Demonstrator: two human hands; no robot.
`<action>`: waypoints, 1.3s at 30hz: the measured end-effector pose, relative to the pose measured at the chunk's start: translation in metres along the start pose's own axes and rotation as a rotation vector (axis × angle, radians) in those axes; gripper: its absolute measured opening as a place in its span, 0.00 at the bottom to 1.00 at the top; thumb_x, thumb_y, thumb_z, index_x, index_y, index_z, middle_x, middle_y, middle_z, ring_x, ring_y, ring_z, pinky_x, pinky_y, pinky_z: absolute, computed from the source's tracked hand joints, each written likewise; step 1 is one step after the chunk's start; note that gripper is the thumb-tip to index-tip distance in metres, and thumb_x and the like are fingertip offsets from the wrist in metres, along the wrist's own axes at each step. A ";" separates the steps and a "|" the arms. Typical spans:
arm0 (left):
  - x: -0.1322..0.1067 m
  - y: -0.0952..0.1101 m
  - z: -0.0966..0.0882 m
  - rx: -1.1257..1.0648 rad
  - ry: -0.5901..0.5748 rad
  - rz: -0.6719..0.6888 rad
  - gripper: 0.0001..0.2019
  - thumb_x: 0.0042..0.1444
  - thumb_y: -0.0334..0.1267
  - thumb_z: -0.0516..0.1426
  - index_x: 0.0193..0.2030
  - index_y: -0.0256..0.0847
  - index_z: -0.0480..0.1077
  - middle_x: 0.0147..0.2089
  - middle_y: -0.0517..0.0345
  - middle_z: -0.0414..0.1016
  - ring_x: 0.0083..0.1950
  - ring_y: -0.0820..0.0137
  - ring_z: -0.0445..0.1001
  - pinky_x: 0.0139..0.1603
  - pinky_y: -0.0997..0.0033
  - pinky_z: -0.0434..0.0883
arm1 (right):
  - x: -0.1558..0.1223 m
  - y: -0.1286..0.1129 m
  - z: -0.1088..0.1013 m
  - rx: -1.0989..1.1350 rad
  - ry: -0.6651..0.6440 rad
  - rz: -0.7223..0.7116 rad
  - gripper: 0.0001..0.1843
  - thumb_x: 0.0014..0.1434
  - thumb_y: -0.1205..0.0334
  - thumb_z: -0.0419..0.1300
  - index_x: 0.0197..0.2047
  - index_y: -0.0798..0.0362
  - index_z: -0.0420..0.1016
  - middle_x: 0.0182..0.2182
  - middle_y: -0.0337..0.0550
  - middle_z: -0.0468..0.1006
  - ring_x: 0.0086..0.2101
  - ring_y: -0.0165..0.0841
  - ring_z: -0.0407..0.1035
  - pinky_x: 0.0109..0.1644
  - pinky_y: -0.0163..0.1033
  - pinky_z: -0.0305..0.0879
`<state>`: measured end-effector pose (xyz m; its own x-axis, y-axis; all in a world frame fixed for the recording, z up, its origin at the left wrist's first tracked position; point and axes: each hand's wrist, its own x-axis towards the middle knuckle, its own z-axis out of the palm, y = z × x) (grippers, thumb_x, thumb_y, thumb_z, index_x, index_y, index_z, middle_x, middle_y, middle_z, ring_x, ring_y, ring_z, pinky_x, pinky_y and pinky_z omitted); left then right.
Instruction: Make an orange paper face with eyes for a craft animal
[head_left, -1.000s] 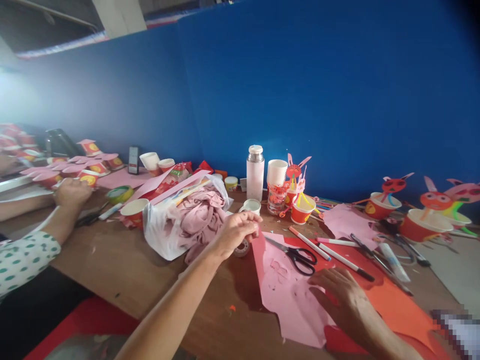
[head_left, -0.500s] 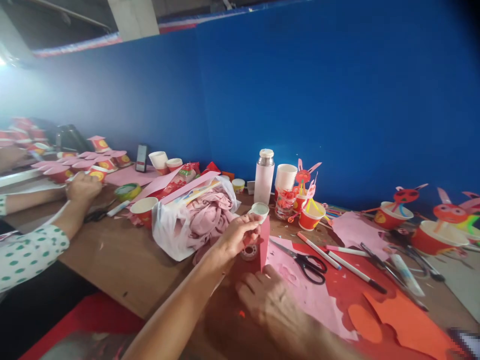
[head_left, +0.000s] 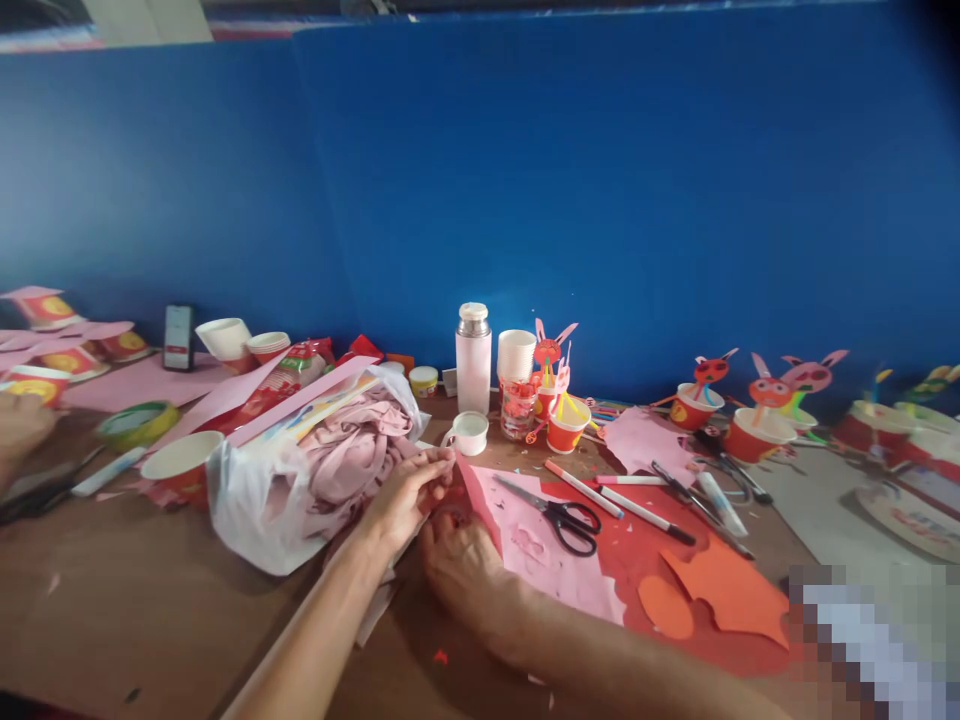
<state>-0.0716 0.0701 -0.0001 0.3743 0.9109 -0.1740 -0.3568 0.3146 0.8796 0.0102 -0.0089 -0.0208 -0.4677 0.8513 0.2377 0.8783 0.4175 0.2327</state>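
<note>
My left hand [head_left: 405, 495] pinches the left edge of the pink paper sheet [head_left: 559, 565] and holds it lifted, so its red underside shows. My right hand [head_left: 461, 565] lies on the table just below, knuckles up. Its fingers curl in under the raised flap, and what they touch is hidden. Black-handled scissors [head_left: 566, 520] rest on the pink sheet, which lies over red paper [head_left: 645, 550]. Orange cut-outs [head_left: 720, 590] sit to the right.
A plastic bag of pink cloth [head_left: 315, 470] lies left of my hands. Behind them stand a thermos [head_left: 474, 358], its white cup [head_left: 470, 432], paper cups [head_left: 517, 352] and cup animals [head_left: 750, 420]. Pens [head_left: 645, 513] lie to the right. Another person's hand [head_left: 19, 425] works at the far left.
My right hand slid left from the pink sheet to the lifted edge. My left hand raised that edge higher. The view swung right, so the neighbour is mostly out of frame.
</note>
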 end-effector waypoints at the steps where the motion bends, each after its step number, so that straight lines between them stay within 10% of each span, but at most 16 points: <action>1: -0.002 0.002 0.000 0.005 0.005 0.016 0.11 0.38 0.31 0.63 0.31 0.34 0.70 0.21 0.66 0.67 0.19 0.82 0.62 0.31 0.74 0.71 | -0.004 -0.001 -0.004 0.018 0.018 -0.002 0.10 0.50 0.74 0.57 0.37 0.61 0.71 0.29 0.54 0.76 0.29 0.39 0.70 0.22 0.39 0.64; 7: -0.027 0.034 0.000 0.128 0.091 0.178 0.10 0.39 0.32 0.63 0.31 0.34 0.70 0.20 0.65 0.69 0.21 0.79 0.64 0.30 0.75 0.69 | -0.060 0.003 -0.049 0.211 0.299 -0.211 0.09 0.56 0.71 0.51 0.40 0.53 0.67 0.24 0.37 0.74 0.18 0.29 0.63 0.19 0.36 0.55; 11: -0.037 0.045 0.010 0.166 0.116 0.256 0.11 0.39 0.34 0.63 0.32 0.34 0.70 0.23 0.61 0.71 0.25 0.75 0.68 0.29 0.75 0.66 | -0.087 0.044 -0.046 0.293 0.313 -0.037 0.13 0.60 0.69 0.49 0.48 0.55 0.65 0.31 0.42 0.75 0.25 0.32 0.66 0.31 0.39 0.59; 17: -0.025 0.016 0.044 0.162 -0.066 0.146 0.14 0.39 0.35 0.63 0.35 0.32 0.70 0.25 0.58 0.73 0.25 0.74 0.69 0.30 0.74 0.66 | -0.098 0.091 0.004 0.259 0.246 -0.002 0.15 0.56 0.75 0.48 0.42 0.52 0.69 0.35 0.44 0.75 0.27 0.33 0.65 0.34 0.40 0.57; 24: -0.004 -0.022 0.063 0.171 -0.062 -0.010 0.09 0.39 0.33 0.62 0.29 0.33 0.69 0.26 0.56 0.74 0.26 0.73 0.72 0.35 0.70 0.69 | -0.118 0.124 0.008 0.367 0.311 0.205 0.09 0.61 0.70 0.50 0.37 0.54 0.71 0.32 0.43 0.76 0.32 0.32 0.68 0.37 0.38 0.60; 39: 0.006 -0.056 0.051 0.232 -0.025 -0.024 0.10 0.40 0.39 0.59 0.29 0.36 0.66 0.18 0.67 0.65 0.21 0.79 0.64 0.25 0.79 0.61 | -0.092 0.083 0.019 0.435 0.131 0.217 0.26 0.49 0.57 0.65 0.51 0.52 0.66 0.42 0.46 0.75 0.41 0.41 0.67 0.45 0.47 0.55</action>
<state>-0.0056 0.0447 -0.0275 0.4027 0.8958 -0.1879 -0.1424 0.2641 0.9539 0.1282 -0.0468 -0.0415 -0.2532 0.8979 0.3602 0.9037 0.3524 -0.2432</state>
